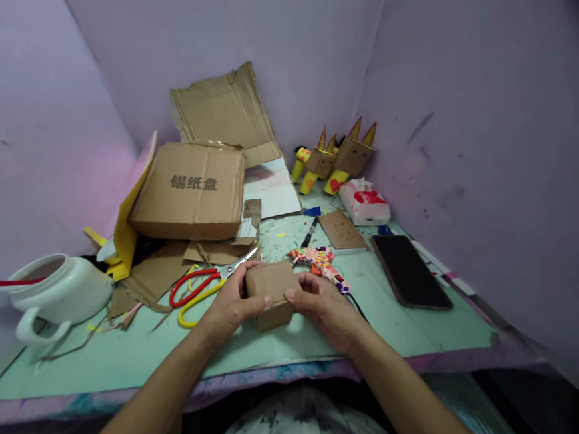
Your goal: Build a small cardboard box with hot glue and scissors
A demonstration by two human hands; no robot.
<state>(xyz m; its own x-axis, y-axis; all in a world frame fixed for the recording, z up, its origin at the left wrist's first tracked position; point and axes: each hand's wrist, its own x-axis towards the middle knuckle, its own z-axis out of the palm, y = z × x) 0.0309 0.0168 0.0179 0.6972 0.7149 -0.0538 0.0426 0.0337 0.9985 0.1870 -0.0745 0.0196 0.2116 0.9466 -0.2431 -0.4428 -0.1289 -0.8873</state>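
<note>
A small brown cardboard box (273, 284) is held between both my hands, above the front part of the green tabletop (145, 359). My left hand (238, 300) grips its left side, the thumb lying across the front edge. On the right side my right hand (320, 301) closes round it, thumb pressed on the near corner. Scissors with red and yellow handles (195, 292) lie just left of my left hand. Behind my right hand rests a glue gun with a colourful flowered pattern (317, 260). The underside of the box is hidden.
A white pot (82, 293) stands at far left. Behind lie a large cardboard box (193, 208) and cardboard scraps (158, 271). At the right are a phone (410, 271), a tissue pack (366, 204), a flat cardboard piece (341, 229), a black marker (310, 231) and horned cardboard figures (352, 157).
</note>
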